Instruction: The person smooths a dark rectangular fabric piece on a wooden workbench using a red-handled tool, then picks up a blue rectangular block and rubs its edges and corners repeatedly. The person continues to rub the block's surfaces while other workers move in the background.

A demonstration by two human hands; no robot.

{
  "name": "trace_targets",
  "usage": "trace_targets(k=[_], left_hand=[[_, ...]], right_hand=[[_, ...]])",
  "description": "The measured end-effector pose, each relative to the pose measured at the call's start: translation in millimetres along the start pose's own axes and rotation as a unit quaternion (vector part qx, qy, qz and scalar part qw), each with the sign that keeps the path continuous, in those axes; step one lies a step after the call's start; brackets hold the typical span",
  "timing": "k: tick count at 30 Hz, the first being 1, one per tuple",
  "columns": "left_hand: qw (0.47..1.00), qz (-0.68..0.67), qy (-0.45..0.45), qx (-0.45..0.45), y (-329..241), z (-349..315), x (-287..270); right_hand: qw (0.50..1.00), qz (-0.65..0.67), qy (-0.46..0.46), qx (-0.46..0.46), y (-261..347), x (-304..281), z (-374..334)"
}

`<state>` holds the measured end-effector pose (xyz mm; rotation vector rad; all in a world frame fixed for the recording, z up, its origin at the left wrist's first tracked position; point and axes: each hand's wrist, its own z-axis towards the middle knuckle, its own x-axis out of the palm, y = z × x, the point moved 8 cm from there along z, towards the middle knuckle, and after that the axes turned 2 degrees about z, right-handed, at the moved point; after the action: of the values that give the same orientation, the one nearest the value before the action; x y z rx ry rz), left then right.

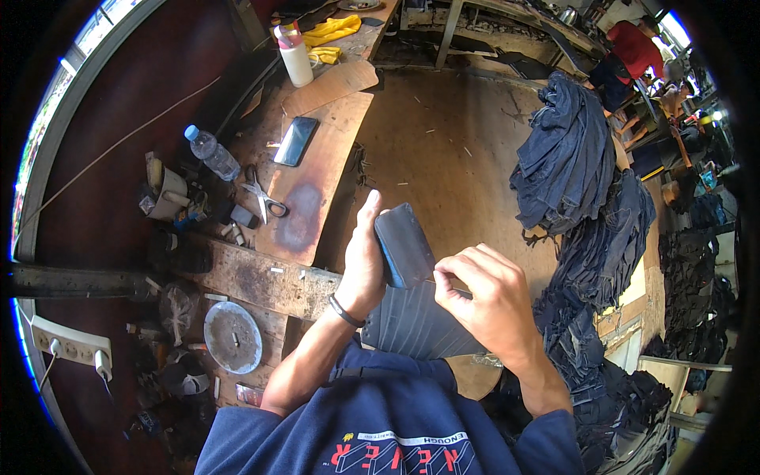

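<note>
In front of my chest, my left hand (363, 265) grips a dark, rectangular, block-like piece (408, 244) with rounded edges and a bluish side. The left thumb stands up along its edge, while the other fingers are hidden behind it. Just off the lower right corner of the piece is my right hand (492, 305), with thumb and forefinger pinched together. Whatever that pinch holds, perhaps a thread, is too small to make out. Below both hands lies my lap in dark grey trousers (416, 321).
Left on the workbench are scissors (261, 196), a phone (296, 142), a water bottle (212, 153), a white bottle (294, 57) and yellow gloves (332, 30). A round dish (233, 337) sits lower. Dark denim (564, 154) piles up right. A person in red (636, 49) is far right.
</note>
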<state>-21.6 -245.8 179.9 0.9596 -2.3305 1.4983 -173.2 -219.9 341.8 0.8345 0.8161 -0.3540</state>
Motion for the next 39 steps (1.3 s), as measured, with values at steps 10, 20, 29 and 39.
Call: trace_targets(k=[10, 20, 29, 39], left_hand=[[0.998, 0.061, 0.024, 0.004, 9.8, 4.2, -8.7], [0.996, -0.003, 0.043, -0.080, 9.2, -1.0, 1.5], [0.996, -0.016, 0.051, -0.065, 14.1, 7.0, 0.1], [0.994, -0.009, 0.052, -0.095, 13.2, -1.6, 3.3]], right_hand=[[0.999, -0.031, 0.014, -0.037, -11.4, 18.6, 1.3], [0.945, 0.264, 0.105, 0.165, -45.9, 19.4, -5.8], [0.944, 0.251, 0.124, 0.176, -44.9, 21.7, -7.0], [0.960, 0.238, 0.107, 0.099, -37.8, 22.7, -5.6]])
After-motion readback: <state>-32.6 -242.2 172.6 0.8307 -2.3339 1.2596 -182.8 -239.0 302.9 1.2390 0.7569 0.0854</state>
